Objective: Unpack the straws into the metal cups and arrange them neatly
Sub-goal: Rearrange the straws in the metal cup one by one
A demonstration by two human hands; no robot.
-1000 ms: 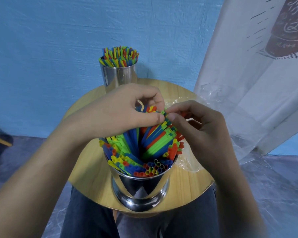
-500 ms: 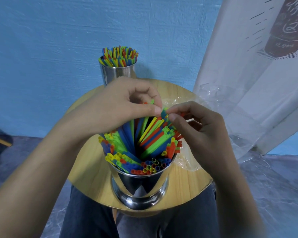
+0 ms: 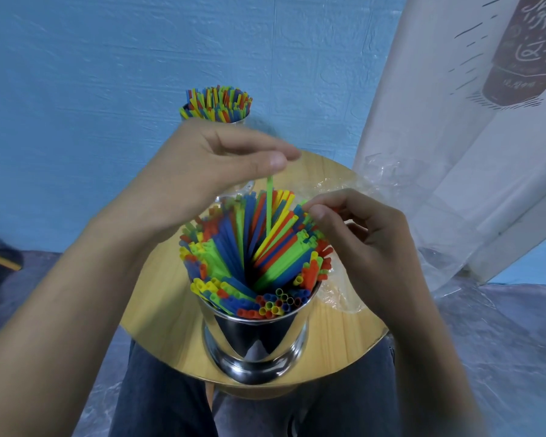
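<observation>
A shiny metal cup stands at the near edge of the round wooden table, packed with several coloured straws leaning outward. My left hand hovers above the cup and pinches one green straw by its top, lifted well above the others. My right hand sits at the cup's right rim, its thumb and fingers pinching the tips of straws there. A second metal cup, full of upright straws, stands at the table's far edge, mostly hidden behind my left hand.
Crumpled clear plastic wrap lies on the table right of the near cup. A white banner hangs at the right, close to the table. A blue wall is behind. My legs are under the table's near edge.
My left hand has risen from the straw bundle, drawing a single green straw upward. My right hand stays at the cup's right rim.
</observation>
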